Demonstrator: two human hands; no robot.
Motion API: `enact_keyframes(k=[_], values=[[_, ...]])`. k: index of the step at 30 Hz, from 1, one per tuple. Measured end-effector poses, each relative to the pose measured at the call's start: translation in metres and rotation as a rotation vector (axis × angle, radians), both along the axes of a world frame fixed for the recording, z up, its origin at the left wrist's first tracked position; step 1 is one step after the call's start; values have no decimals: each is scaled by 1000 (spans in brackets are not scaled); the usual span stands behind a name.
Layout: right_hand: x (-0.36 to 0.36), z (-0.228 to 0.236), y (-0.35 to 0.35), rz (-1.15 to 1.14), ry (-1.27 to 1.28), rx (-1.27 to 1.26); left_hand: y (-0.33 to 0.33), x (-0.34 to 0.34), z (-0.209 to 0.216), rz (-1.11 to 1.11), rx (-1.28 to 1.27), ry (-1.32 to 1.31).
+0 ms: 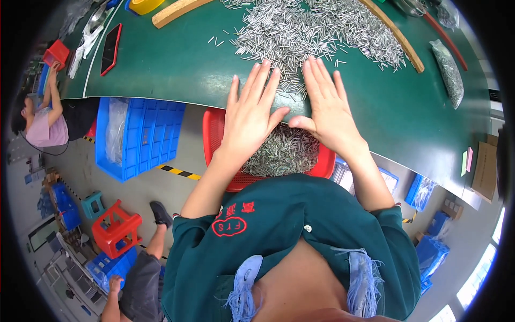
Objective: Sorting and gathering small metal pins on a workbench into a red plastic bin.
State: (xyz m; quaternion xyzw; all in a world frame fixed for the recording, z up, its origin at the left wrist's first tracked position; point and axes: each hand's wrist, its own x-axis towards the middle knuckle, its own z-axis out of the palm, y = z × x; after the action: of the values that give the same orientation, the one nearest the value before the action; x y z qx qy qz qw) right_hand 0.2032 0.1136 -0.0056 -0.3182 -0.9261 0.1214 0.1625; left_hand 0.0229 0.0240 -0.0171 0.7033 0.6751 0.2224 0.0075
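While the green bench (161,72) extends ahead of the left hand (250,115) and right hand (331,114), a red basket (213,129) sits below them, by its near edge. Both hands are palm-down, fingers spread and thumbs angled inward. Metal pins (284,37) heap directly ahead of them; more lie in the basket.

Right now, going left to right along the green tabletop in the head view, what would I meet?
Red-edged phone, left wooden bar, the person's left hand, right hand, filled plastic bag.
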Motion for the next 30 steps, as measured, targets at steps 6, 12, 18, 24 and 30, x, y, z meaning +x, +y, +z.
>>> enact_keyframes(k=[6,12,18,24,30], values=[[57,8,-24,-36,-121,-37,-47,2,-5,-73,48,-131],[35,13,-23,68,-140,-1,-27,5,4,-147,45,-107],[46,17,-22,132,-104,-62,-23,-6,6,-150,65,-109],[49,15,-19,82,-17,-106,-37,6,-2,-187,135,-152],[38,13,-17,61,-41,-48,-18,24,2,-116,126,-90]])
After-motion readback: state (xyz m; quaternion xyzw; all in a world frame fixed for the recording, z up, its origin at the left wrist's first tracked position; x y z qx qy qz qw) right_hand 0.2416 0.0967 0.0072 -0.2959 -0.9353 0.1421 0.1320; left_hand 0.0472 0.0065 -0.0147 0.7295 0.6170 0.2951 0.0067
